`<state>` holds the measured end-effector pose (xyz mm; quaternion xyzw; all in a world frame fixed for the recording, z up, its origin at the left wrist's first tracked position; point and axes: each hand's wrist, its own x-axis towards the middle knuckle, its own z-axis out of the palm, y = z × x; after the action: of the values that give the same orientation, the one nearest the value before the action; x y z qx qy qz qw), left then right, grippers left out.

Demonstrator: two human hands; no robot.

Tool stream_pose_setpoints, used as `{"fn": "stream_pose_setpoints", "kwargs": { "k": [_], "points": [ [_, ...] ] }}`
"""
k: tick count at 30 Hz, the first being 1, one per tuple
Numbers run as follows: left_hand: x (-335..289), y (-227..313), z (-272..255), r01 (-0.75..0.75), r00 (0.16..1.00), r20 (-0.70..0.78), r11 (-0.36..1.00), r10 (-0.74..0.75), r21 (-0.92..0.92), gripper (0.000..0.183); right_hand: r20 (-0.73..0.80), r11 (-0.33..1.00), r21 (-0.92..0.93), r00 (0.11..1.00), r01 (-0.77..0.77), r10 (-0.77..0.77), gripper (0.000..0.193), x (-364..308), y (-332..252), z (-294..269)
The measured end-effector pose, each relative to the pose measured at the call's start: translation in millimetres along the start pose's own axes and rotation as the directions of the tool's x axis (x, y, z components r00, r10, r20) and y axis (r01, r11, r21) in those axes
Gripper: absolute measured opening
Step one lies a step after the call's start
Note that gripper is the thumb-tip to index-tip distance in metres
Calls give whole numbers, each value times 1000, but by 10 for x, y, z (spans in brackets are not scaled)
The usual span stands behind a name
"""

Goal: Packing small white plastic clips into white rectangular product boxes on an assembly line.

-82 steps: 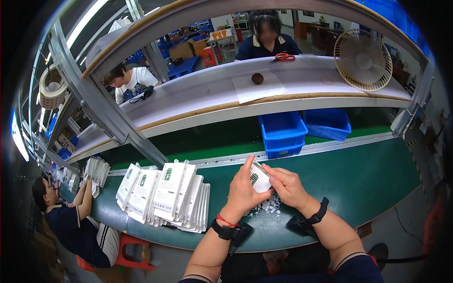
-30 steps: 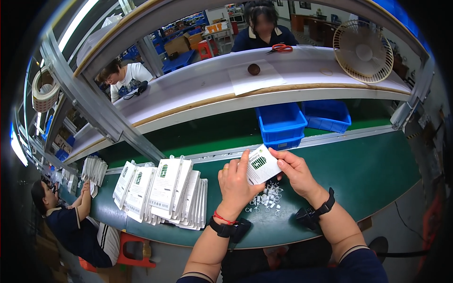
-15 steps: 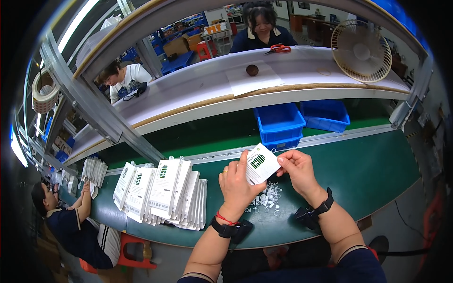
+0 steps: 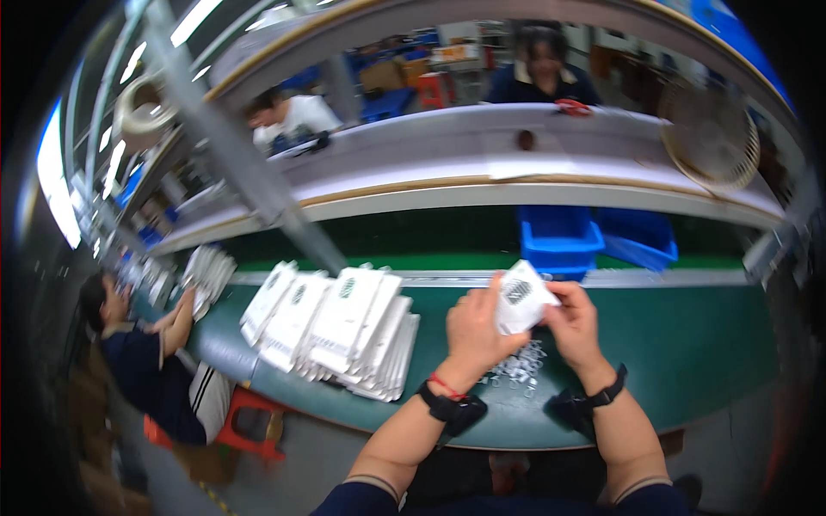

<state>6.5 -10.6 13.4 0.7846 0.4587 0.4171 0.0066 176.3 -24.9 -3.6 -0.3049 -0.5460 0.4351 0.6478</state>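
A small white battery box with a green printed pattern is held up tilted above the green worktop. My left hand grips it from its left side, thumb below and index finger along the upper edge. At its right edge my right hand pinches with thumb and fingertips; whether a small piece is also between them is blurred. Beneath the hands lies a loose pile of small clear-and-white plastic hooks. To the left, several white battery boxes lean in overlapping rows, some with a hook at the top.
Blue bins stand beyond the worktop, under a raised white shelf. A beige fan cover and red-handled scissors are on that shelf. A co-worker sits at the left, handling white packs; two people sit beyond the shelf.
The whole view has swung, so the scene sits farther right and is blurred. Both hands still hold the box, which is turned slightly more upright.
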Motion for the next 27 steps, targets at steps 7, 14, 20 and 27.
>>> {"fn": "stream_pose_setpoints", "kwargs": {
  "k": [7,14,20,27],
  "points": [
    [-33,465,-657,28,996,-83,989,-16,142,91,-250,993,-61,965,-98,80,24,95,85,-347],
    [-190,158,-1634,208,969,-201,917,-145,340,77,-165,933,-324,981,-155,106,10,94,186,-290],
    [-197,-293,-1714,330,943,-212,803,-256,497,35,-125,940,-311,986,-141,106,12,149,232,-320],
    [-962,304,-1312,42,965,-253,920,63,389,30,-171,865,-496,985,-74,-13,21,158,356,-451]
  ]
}}
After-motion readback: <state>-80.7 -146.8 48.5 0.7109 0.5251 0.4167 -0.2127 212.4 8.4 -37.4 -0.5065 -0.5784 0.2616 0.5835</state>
